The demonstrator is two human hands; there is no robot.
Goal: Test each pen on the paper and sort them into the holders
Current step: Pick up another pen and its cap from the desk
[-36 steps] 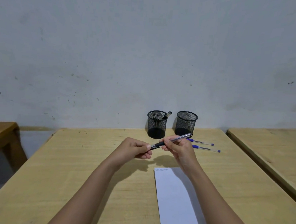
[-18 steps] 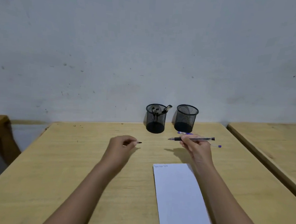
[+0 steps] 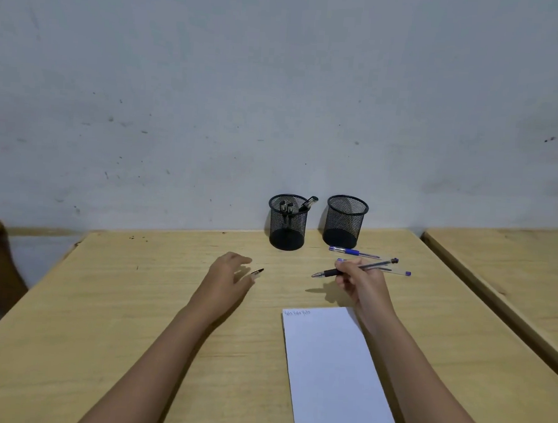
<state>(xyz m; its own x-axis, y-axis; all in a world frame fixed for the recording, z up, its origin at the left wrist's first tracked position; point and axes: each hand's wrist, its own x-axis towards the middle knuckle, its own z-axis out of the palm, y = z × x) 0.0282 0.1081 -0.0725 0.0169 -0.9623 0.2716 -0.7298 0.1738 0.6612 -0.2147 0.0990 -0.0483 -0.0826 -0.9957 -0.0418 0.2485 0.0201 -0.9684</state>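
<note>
Presently an uncapped pen (image 3: 331, 273) is carried above the bench (image 3: 135, 300), tip pointing left, beyond the far edge of the paper (image 3: 333, 368).

Likely hazards:
- The paper lies loose with no hand on it, so a test stroke could drag it.
- The bare tip could mark the bench or skin on the way down.
- The small cap (image 3: 257, 272), if free on the bench, may roll away.
- The two blue pens (image 3: 355, 252) just behind the knuckles could be knocked.

Right hand (image 3: 363, 283): fingers curled round the pen's middle. This is a carrying hold rather than a writing one, so a re-grip is probably needed.

Left hand (image 3: 229, 278): fingers loosely extended, low over the bench, the cap at its fingertips. Whether the cap is pinched or lies free cannot be told.

Left holder (image 3: 287, 226) contains pens; right holder (image 3: 345, 220) looks empty.
</note>
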